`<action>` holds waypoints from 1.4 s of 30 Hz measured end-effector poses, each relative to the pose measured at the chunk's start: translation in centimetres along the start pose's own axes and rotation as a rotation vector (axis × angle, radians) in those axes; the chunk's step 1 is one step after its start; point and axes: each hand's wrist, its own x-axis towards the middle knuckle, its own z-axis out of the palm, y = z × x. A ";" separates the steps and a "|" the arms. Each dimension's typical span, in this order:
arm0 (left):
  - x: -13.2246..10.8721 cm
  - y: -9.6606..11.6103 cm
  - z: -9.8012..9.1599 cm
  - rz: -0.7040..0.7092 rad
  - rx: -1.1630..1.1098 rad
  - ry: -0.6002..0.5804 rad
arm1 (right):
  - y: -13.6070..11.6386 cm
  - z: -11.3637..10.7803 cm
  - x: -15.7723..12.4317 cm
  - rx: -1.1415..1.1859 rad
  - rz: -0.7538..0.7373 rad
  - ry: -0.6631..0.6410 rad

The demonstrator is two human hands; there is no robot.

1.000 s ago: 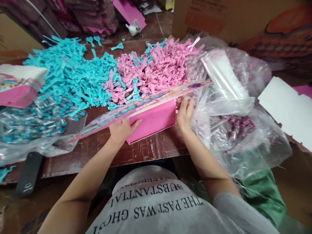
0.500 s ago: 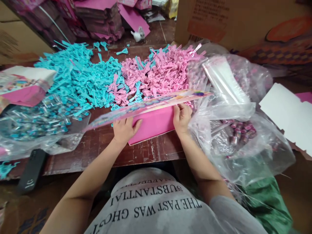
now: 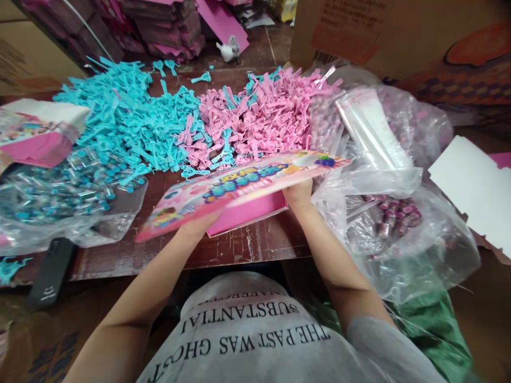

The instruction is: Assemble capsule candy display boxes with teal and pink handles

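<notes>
A pink printed card box [image 3: 239, 183] is held just above the brown table [image 3: 247, 244], its printed flap tilted toward me over a plain pink panel. My left hand [image 3: 195, 226] holds the box from below at its near left; the flap hides the fingers. At the box's right end my right hand [image 3: 297, 194] grips it, fingers also mostly covered by the flap. Behind the box lie a heap of pink plastic pieces [image 3: 259, 114] and a heap of turquoise plastic pieces [image 3: 120, 119].
Clear plastic bags [image 3: 399, 213] with small pink-capped tubes bulge at the right. A bag of turquoise tubes [image 3: 56, 194] and a black phone [image 3: 50, 271] lie at the left. Flat pink boxes [image 3: 35, 138] sit far left; cardboard cartons [image 3: 379, 32] stand behind.
The printed flap has swung down toward me and now shows its face. It covers most of the pink panel and both sets of fingers.
</notes>
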 end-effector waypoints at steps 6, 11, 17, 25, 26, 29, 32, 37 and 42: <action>0.7 1.7 -0.7 0.046 0.113 -0.082 | -4.1 -1.8 1.3 -0.051 -0.170 -0.009; 1.4 2.5 -0.5 0.078 0.270 -0.260 | -6.0 -0.3 2.9 -0.091 -0.260 -0.309; 2.4 3.7 0.3 0.090 0.274 -0.310 | -7.5 0.6 3.0 -0.169 -0.138 -0.358; -3.1 5.7 0.5 0.109 0.133 -0.213 | -8.7 1.2 -0.9 -0.047 -0.001 -0.127; -3.3 5.8 0.5 0.095 0.130 -0.270 | -8.6 1.3 -0.9 -0.037 -0.012 -0.144; -1.7 5.3 1.1 0.090 0.092 -0.394 | -7.5 1.8 0.4 -0.041 -0.020 -0.224; 1.7 4.0 2.2 0.104 0.034 -0.480 | -6.2 2.8 2.8 -0.066 -0.005 -0.260; 3.0 3.8 3.9 0.054 -0.007 -0.509 | -4.9 4.5 3.6 -0.084 -0.011 -0.303; 0.6 2.8 2.7 0.198 -0.117 -0.227 | -3.4 4.8 2.4 0.054 -0.149 -0.105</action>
